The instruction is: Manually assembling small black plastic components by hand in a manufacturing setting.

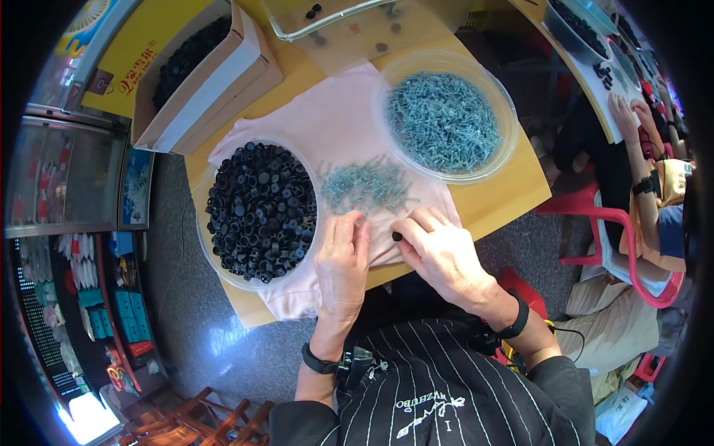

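My right hand (445, 254) is closed, pinching a small black plastic cap (397, 236) between thumb and forefinger above the pink cloth (305, 123). The fingertips of my left hand (343, 260) are pressed together at the near edge of a loose pile of silvery screws (364, 186); what they hold, if anything, is too small to make out. To the left of that hand stands a round clear tub (204, 256) heaped with black plastic caps (262, 212). Beyond my right hand, another round clear tub (510, 123) is full of similar screws (445, 119).
A cardboard box (212, 89) of black parts stands at the table's far left. At the far edge lies a clear plastic tray (349, 33) with a few black pieces. On the right, another person's hand (625, 115) rests by a second table, near a red plastic chair (632, 238).
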### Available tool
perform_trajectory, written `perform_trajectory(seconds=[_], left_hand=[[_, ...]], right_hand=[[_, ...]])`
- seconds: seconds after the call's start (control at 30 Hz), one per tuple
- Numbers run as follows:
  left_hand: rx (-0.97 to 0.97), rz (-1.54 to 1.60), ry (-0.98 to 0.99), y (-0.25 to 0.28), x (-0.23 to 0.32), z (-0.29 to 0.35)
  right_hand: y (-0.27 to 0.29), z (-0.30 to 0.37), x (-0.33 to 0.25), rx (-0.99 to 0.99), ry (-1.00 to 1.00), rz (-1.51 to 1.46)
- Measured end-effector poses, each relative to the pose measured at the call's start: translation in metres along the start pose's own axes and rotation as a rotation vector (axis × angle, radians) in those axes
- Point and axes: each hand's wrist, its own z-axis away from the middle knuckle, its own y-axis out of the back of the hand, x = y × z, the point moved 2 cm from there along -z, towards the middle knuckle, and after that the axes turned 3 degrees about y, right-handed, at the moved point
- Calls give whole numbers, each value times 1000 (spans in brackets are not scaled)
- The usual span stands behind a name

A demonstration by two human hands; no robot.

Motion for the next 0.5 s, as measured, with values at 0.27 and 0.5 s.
perform_trajectory(seconds=[0.27, 0.5], left_hand=[[33, -76, -166, 4, -9, -4], [25, 71, -21, 13, 2, 0]], right_hand=[[6, -6, 4, 19, 30, -181], [7, -4, 4, -20, -126, -495]])
